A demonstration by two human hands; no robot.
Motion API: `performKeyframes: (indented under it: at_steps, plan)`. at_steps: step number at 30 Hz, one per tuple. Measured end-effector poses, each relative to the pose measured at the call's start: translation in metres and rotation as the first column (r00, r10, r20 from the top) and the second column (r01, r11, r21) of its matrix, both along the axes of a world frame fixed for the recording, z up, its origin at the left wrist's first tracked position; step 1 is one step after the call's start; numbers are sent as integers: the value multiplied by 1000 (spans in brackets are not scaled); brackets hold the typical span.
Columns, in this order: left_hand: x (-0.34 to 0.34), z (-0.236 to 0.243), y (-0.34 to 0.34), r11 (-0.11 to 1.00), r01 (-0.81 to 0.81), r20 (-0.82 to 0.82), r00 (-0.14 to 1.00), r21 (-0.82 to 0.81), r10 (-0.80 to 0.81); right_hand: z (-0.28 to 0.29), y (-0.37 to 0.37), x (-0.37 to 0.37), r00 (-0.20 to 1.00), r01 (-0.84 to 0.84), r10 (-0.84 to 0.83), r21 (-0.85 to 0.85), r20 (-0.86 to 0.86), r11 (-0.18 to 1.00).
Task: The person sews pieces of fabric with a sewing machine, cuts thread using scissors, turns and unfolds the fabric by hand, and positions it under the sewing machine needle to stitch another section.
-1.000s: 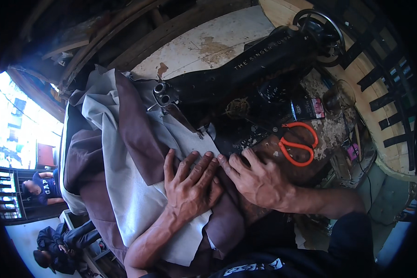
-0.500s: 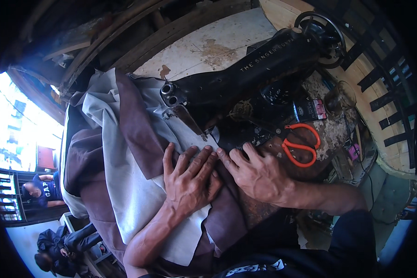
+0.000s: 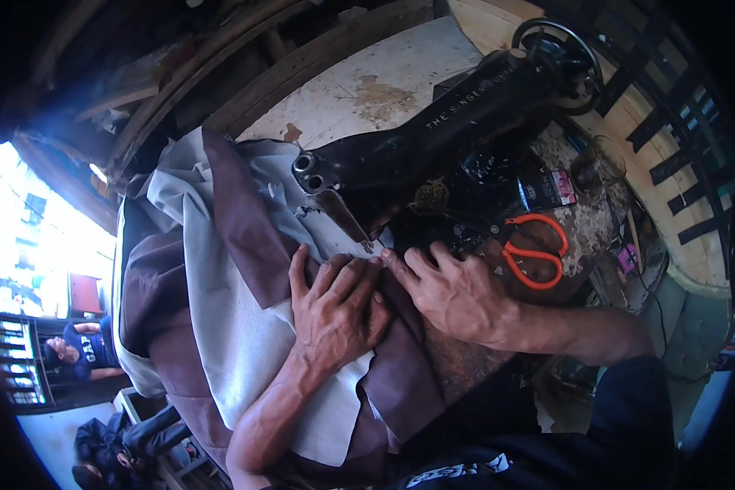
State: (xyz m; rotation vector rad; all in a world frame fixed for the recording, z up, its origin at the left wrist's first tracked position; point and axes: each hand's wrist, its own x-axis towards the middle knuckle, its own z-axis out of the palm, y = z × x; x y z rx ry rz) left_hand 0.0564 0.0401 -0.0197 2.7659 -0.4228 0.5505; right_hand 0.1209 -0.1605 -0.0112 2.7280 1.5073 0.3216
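Under the needle end of a black sewing machine lies a piece of pale grey-backed, brown-faced fabric. My left hand rests palm down on the fabric's pale side, fingers stretched toward the presser foot, thumb partly tucked beside them. Just right of it, my right hand presses the fabric's edge. One finger points at the foot while the others bend, their tips hidden. The fingertips of both hands almost meet just in front of the foot. Orange-handled scissors lie on the machine bed to the right.
Behind the scissors are a small dark box and a glass jar. The machine's handwheel stands at the far right. Bulky folds of fabric hang off the left side. Two people are in the background at left.
The view has shifted slightly, so the machine sits a little further right in it. My left fingers have drawn slightly closer together. Both hands stay at the presser foot.
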Motion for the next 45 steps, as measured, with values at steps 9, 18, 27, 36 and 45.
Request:
performKeyframes:
  at_steps: [9,18,27,36,45]
  plan:
    - [8,-3,8,1000,12,55,998,-23,-11,-8,3,6,998,12,-10,34,-59,999]
    - [6,-5,11,998,22,61,998,-54,-19,-8,6,3,985,48,-28,117,-168,992]
    - [10,-6,14,999,19,76,997,-46,-15,-10,7,9,982,54,-21,172,-189,984]
    - [11,-6,16,998,32,71,997,-58,-28,-7,9,12,988,24,-6,113,-156,993]
    - [11,-6,15,998,32,60,998,-51,-29,-10,10,11,985,58,-22,211,-171,976]
